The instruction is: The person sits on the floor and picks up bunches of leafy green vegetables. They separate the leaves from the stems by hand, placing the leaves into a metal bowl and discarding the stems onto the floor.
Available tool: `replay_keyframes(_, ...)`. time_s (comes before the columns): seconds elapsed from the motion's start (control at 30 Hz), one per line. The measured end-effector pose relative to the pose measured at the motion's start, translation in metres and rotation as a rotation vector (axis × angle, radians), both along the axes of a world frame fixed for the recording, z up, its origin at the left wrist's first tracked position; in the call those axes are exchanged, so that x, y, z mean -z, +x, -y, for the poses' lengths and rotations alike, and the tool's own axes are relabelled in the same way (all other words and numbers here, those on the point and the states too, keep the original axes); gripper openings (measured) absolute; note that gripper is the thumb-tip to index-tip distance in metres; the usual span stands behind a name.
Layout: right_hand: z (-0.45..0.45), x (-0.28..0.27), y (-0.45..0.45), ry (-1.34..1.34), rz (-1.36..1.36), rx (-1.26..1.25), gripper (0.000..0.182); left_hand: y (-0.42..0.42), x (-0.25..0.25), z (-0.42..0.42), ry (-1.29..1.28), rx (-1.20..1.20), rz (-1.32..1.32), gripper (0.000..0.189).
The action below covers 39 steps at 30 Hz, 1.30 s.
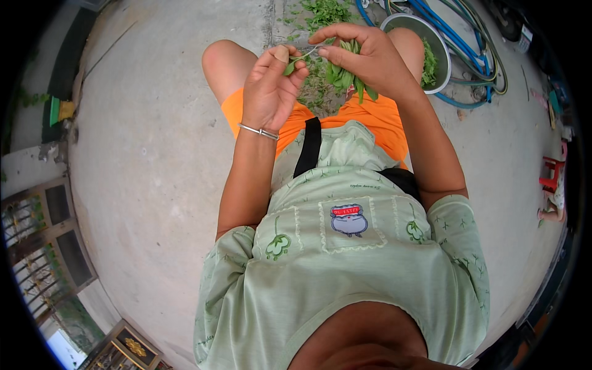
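Observation:
My left hand [273,83], with a metal bangle at its wrist, pinches a small leafy green sprig [289,67] between thumb and fingers. A thin pale stem or root [312,51] runs from the sprig to my right hand [365,58], whose thumb and index finger are at its far end. Under the palm of my right hand a bunch of green leaves [342,76] is held, leaf tips hanging down. Beyond my hands lies a pile of loose greens [326,13] on the ground. Scattered leaves and bits [319,95] lie between my knees.
A metal basin [444,69] holding cut greens [429,64] stands beside my right knee. Coiled blue and green hoses [471,51] lie beyond it on the concrete floor [152,152]. Far right are a red stool [550,173] and part of another person [557,203]. A metal gate [51,231] is at far left.

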State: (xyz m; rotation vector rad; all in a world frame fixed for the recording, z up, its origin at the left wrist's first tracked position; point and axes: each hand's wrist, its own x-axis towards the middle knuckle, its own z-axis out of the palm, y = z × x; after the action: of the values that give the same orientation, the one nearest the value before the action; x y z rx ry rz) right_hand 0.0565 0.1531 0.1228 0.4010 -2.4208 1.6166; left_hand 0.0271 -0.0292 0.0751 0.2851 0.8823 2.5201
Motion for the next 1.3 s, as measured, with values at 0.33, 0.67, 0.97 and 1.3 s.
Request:
replay_keyframes(0.33,0.017,0.004,0.004,0.244,-0.111,0.121,0.016,0.003,-0.004,-0.001,-0.044,-0.011,-0.106,0.016)
replay_keyframes(0.67,0.017,0.016,-0.006,0.149,-0.121,0.102,0.018,0.005,-0.005,-0.004,-0.026,-0.02,-0.123,0.012)
replay_keyframes(0.97,-0.007,0.029,-0.023,-0.318,0.298,0.043,0.019,-0.002,0.005,0.003,0.163,0.027,-0.01,0.021)
replay_keyframes(1.3,0.003,0.023,-0.018,-0.386,0.26,-0.048,0.026,0.003,-0.003,-0.005,0.115,-0.017,-0.018,0.037)
